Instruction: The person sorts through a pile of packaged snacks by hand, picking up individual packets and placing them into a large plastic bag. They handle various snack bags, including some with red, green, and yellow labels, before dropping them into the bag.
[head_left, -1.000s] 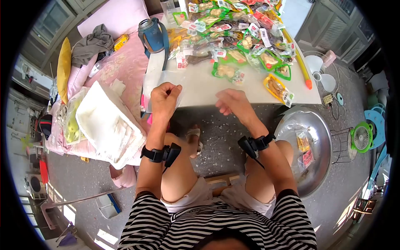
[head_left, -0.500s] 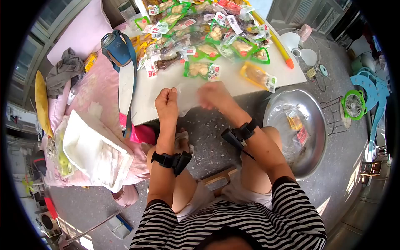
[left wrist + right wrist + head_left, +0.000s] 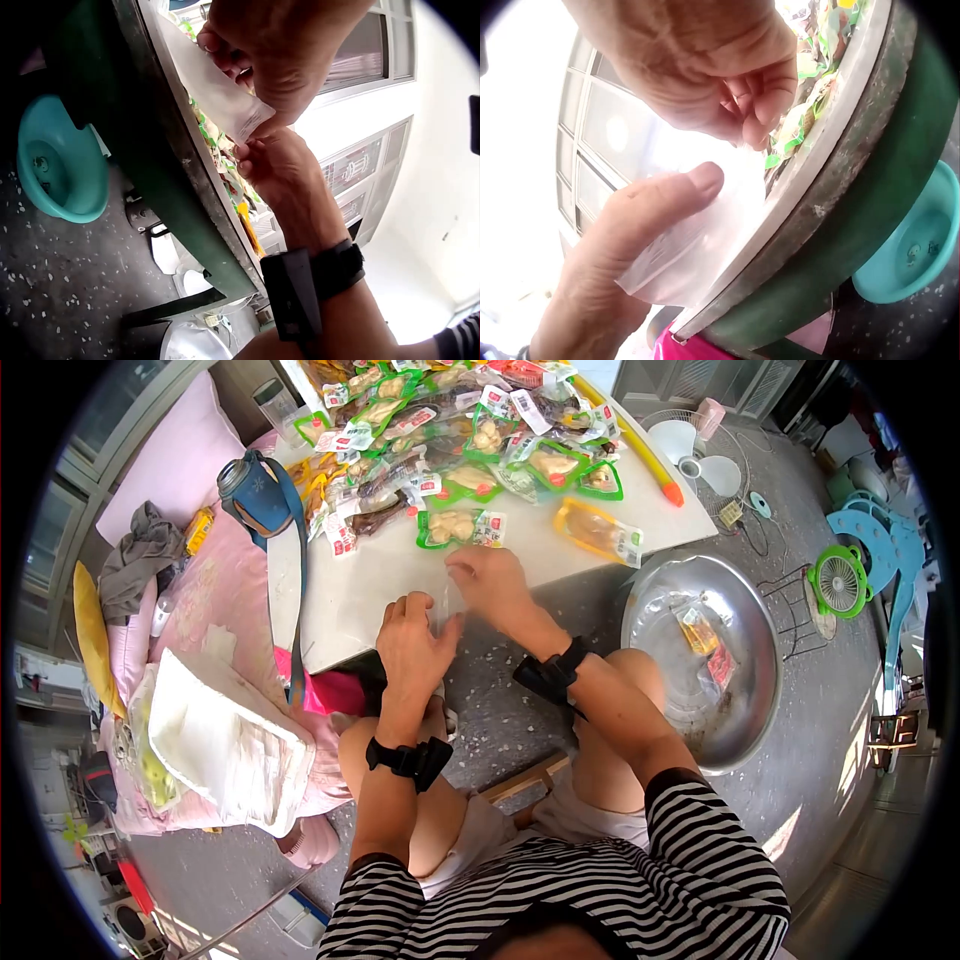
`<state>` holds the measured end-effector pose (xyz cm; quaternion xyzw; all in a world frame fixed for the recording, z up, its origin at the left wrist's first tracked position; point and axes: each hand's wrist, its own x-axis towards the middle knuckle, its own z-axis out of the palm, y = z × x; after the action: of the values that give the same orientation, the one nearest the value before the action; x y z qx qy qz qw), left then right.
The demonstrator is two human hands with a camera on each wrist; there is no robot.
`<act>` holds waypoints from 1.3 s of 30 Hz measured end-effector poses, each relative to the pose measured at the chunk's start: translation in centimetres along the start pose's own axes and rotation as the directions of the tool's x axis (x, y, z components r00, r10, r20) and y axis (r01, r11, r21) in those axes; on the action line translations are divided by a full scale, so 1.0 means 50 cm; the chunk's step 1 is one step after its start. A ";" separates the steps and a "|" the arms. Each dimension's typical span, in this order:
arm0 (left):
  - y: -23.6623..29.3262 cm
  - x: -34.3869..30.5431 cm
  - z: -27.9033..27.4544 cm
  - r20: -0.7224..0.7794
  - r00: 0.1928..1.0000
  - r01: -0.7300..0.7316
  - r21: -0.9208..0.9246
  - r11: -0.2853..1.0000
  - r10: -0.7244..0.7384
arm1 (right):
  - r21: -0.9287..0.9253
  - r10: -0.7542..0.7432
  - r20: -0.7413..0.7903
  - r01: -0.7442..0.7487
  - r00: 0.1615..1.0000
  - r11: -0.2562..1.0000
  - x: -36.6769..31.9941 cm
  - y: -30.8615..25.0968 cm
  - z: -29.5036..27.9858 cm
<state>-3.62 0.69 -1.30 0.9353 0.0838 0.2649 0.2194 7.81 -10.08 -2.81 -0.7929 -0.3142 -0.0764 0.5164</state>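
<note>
Between the two hands hangs a clear plastic bag, in front of the table's near edge. My left hand holds it between thumb and fingers; in the left wrist view a pale corner with small print shows beside the left thumb. My right hand pinches the bag's edge with its fingertips, seen best in the right wrist view. Just beyond the right hand lies a green-edged food packet. A yellow-edged packet lies to its right on the white table.
Several more food packets are heaped at the back of the table. A blue flask with a strap stands at the left. To the right sits a metal basin with packets in it. A white foam box lies on the pink bedding.
Both hands have come close together with the bag between them, the right hand moving left toward the left hand. The left hand's fingers have spread. The head view has shifted.
</note>
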 end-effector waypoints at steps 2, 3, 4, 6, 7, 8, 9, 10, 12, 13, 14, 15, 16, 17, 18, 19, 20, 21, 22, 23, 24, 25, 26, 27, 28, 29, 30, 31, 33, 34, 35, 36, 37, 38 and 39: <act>-0.014 -0.010 0.004 -0.003 1.000 0.000 0.073 0.997 0.000 | -0.031 0.001 -0.004 -0.001 1.000 1.000 0.000 0.004 0.000; -0.017 -0.011 0.002 -0.039 0.999 -0.015 0.128 0.992 0.020 | -0.031 0.005 0.004 -0.005 1.000 0.999 0.000 0.007 0.000; -0.015 -0.014 0.000 -0.040 0.999 -0.023 0.149 0.989 0.029 | -0.031 0.009 0.013 -0.008 1.000 0.999 -0.001 0.009 0.001; -0.010 -0.020 -0.007 -0.043 0.998 -0.037 0.190 0.981 0.046 | -0.043 0.006 0.014 -0.005 1.000 0.999 -0.004 0.015 0.002; -0.002 -0.025 -0.009 -0.008 0.999 -0.031 0.174 0.984 0.033 | -0.055 -0.001 0.006 0.002 1.000 0.998 -0.006 0.018 0.001; 0.012 -0.030 -0.010 0.027 0.999 -0.024 0.159 0.987 0.020 | -0.068 -0.009 -0.001 0.009 1.000 0.998 -0.008 0.021 0.001; 0.022 -0.034 -0.009 0.063 0.998 -0.015 0.145 0.989 0.006 | -0.071 -0.017 -0.009 0.016 1.000 0.997 -0.008 0.025 0.000; 0.028 -0.036 -0.006 0.090 0.996 -0.013 0.150 0.989 0.000 | -0.074 -0.025 -0.014 0.024 1.000 0.997 -0.008 0.030 -0.004; 0.036 -0.038 -0.001 0.140 0.990 -0.005 0.161 0.987 -0.018 | -0.083 -0.039 -0.002 0.039 0.999 0.996 -0.010 0.040 -0.008; 0.035 -0.037 -0.001 0.137 0.990 -0.010 0.148 0.989 -0.011 | -0.089 -0.044 0.011 0.044 0.999 0.995 -0.011 0.044 -0.008; 0.031 -0.036 -0.004 0.117 0.993 -0.022 0.164 0.986 0.003 | -0.094 -0.048 0.024 0.050 0.999 0.994 -0.010 0.046 -0.008; 0.026 -0.036 -0.006 0.097 0.995 -0.035 0.179 0.983 0.018 | -0.064 -0.056 0.042 0.059 0.998 0.996 -0.009 0.044 -0.008; 0.021 -0.036 -0.007 0.079 0.996 -0.049 0.194 0.980 0.034 | -0.035 -0.064 0.059 0.066 0.996 0.997 -0.008 0.042 -0.010; 0.013 -0.036 -0.006 0.045 0.999 -0.011 0.192 0.981 0.003 | -0.006 -0.071 0.076 0.071 0.995 0.997 -0.008 0.039 -0.012; 0.002 -0.035 -0.004 0.011 1.000 0.026 0.190 0.982 -0.028 | 0.028 0.006 0.147 -0.010 0.989 1.000 -0.002 0.020 -0.027; -0.008 -0.032 -0.005 -0.022 0.998 0.063 0.186 0.981 -0.060 | 0.055 0.079 0.220 -0.093 0.972 0.994 0.009 -0.011 -0.052; -0.019 -0.028 -0.009 -0.045 0.997 0.071 0.200 0.977 -0.063 | 0.076 0.148 0.295 -0.177 0.944 0.981 0.014 -0.026 -0.067; -0.029 -0.022 -0.014 -0.070 0.995 0.081 0.213 0.974 -0.068 | 0.021 0.126 0.193 -0.132 0.973 0.991 0.020 -0.016 -0.069; -0.035 -0.019 -0.017 -0.096 0.993 0.091 0.225 0.970 -0.071 | -0.039 0.094 0.090 -0.091 0.991 0.995 0.036 0.003 -0.070; -0.037 -0.019 -0.017 -0.099 0.992 0.092 0.223 0.971 -0.071 | -0.104 0.053 -0.013 -0.054 0.999 0.993 0.050 0.020 -0.071; -0.036 -0.018 -0.013 -0.085 0.992 0.104 0.206 0.973 -0.088 | -0.201 0.026 -0.031 -0.032 0.999 0.979 0.058 0.035 -0.071; -0.031 -0.019 -0.008 -0.070 0.992 0.115 0.190 0.975 -0.103 | -0.296 -0.001 -0.048 -0.013 0.999 0.955 0.065 0.050 -0.069; -0.027 -0.021 -0.002 -0.054 0.991 0.127 0.175 0.976 -0.119 | -0.387 -0.029 -0.062 0.003 0.998 0.922 0.069 0.064 -0.062; -0.026 -0.021 0.003 -0.048 0.992 0.121 0.164 0.979 -0.115 | -0.437 -0.023 -0.023 0.011 0.999 0.899 0.072 0.085 -0.045; -0.026 -0.022 0.007 -0.038 0.992 0.123 0.156 0.980 -0.118 | -0.485 -0.016 0.016 0.022 1.000 0.874 0.075 0.101 -0.026; -0.027 -0.022 0.010 -0.028 0.992 0.125 0.148 0.981 -0.122 | -0.531 -0.009 0.054 0.036 0.999 0.847 0.078 0.117 -0.009; -0.027 -0.022 0.012 -0.017 0.992 0.127 0.139 0.982 -0.126 | -0.573 -0.058 0.025 0.061 0.998 0.818 0.076 0.114 0.000; -0.024 -0.021 0.011 -0.019 0.992 0.128 0.127 0.984 -0.127 | -0.615 -0.107 -0.002 0.083 0.994 0.785 0.069 0.110 0.008; -0.026 -0.021 0.011 0.000 0.992 0.126 0.095 0.987 -0.127 | -0.636 -0.081 0.008 0.068 0.997 0.769 0.070 0.104 0.011; -0.026 -0.021 0.012 0.010 0.992 0.125 0.078 0.989 -0.126 | -0.617 -0.004 0.044 0.030 0.999 0.786 0.074 0.100 0.007; -0.027 -0.021 0.013 0.004 0.992 0.124 0.069 0.990 -0.125 | -0.600 0.073 0.081 -0.010 0.994 0.800 0.077 0.096 0.003; -0.027 -0.021 0.014 -0.001 0.992 0.122 0.061 0.991 -0.122 | -0.595 0.095 0.075 -0.032 0.993 0.803 0.081 0.089 -0.004; -0.027 -0.021 0.015 -0.005 0.993 0.119 0.052 0.992 -0.119 | -0.589 0.119 0.068 -0.056 0.991 0.806 0.084 0.081 -0.013; -0.028 -0.020 0.015 -0.008 0.993 0.117 0.054 0.992 -0.117 | -0.583 0.144 0.060 -0.082 0.988 0.808 0.087 0.075 -0.019; -0.029 -0.019 0.015 -0.010 0.994 0.113 0.055 0.992 -0.113 | -0.570 0.135 0.064 -0.075 0.989 0.818 0.086 0.071 -0.024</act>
<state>-4.09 1.42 -2.99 0.9338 0.1447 0.2530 0.2076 13.49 -10.27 -3.10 -0.9292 -0.2592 -0.0972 0.2448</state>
